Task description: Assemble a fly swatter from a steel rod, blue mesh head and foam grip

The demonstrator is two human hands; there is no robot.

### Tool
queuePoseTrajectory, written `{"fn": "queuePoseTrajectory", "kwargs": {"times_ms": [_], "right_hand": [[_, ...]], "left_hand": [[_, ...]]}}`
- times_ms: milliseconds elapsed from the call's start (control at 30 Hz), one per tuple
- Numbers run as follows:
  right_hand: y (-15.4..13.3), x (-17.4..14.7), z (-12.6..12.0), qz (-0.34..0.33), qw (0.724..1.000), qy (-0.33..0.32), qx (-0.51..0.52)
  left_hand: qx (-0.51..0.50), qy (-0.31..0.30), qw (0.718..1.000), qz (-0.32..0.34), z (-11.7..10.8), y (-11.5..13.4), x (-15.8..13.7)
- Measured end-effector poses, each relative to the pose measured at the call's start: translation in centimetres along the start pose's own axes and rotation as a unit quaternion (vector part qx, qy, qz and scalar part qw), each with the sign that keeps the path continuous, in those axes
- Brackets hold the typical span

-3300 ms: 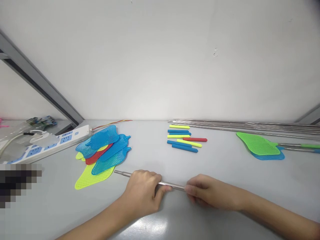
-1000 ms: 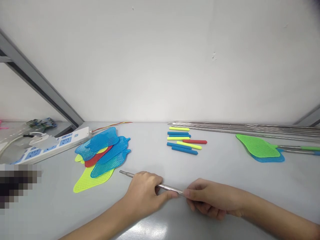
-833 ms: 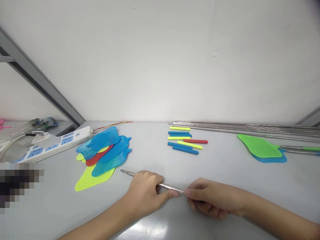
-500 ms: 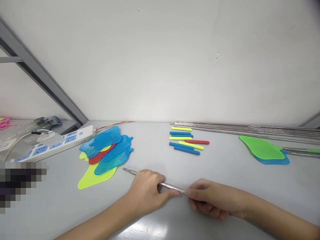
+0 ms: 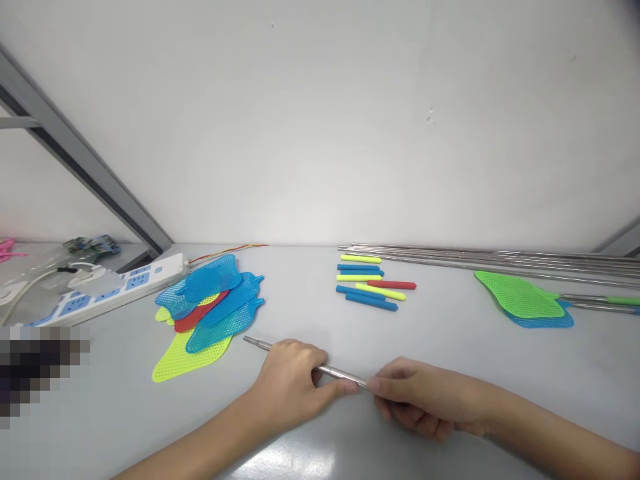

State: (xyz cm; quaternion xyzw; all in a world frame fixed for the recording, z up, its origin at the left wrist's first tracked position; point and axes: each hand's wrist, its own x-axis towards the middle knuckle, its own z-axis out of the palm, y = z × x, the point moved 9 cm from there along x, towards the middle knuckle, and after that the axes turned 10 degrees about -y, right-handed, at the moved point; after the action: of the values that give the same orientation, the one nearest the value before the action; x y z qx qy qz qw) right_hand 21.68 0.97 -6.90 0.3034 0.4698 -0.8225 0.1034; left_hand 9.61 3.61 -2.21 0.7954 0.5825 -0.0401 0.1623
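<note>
Gripping the metal rod from above, the left hand is clamped around its middle while the right hand pinches it farther right, though whether the rod touches the grey surface is hard to tell. Farther out lie mesh swatter heads to the left, coloured plastic sticks ahead, and a green swatter over a blue swatter to the right, with thin steel rods along the wall.

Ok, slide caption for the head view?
Left hand and right hand hold a metal rod; coloured sticks and mesh paddles lie nearby.
</note>
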Motion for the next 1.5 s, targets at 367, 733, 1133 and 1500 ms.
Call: {"fn": "queuePoseTrajectory", "kwargs": {"times_ms": [367, 733, 1133, 1500], "right_hand": [[-0.2, -0.3, 0.1, 0.004, 1.0, -0.002, -0.002], [-0.3, -0.3, 0.1, 0.002, 1.0, 0.0, 0.004], [0.4, -0.6, -0.3, 0.024, 0.999, 0.029, -0.008], [1.2, -0.5, 0.1, 0.046, 0.998, 0.023, 0.025]], "left_hand": [[-0.008, 0.003, 1.0, 0.0, -0.2, 0.1, 0.0], [0.005, 0.006, 1.0, 0.008, -0.4, 0.4, -0.1], [0.0, 0.01, 1.0, 0.011, 0.3, 0.7, -0.2], [-0.013, 0.011, 1.0, -0.003, 0.8, 1.1, -1.0]]}}
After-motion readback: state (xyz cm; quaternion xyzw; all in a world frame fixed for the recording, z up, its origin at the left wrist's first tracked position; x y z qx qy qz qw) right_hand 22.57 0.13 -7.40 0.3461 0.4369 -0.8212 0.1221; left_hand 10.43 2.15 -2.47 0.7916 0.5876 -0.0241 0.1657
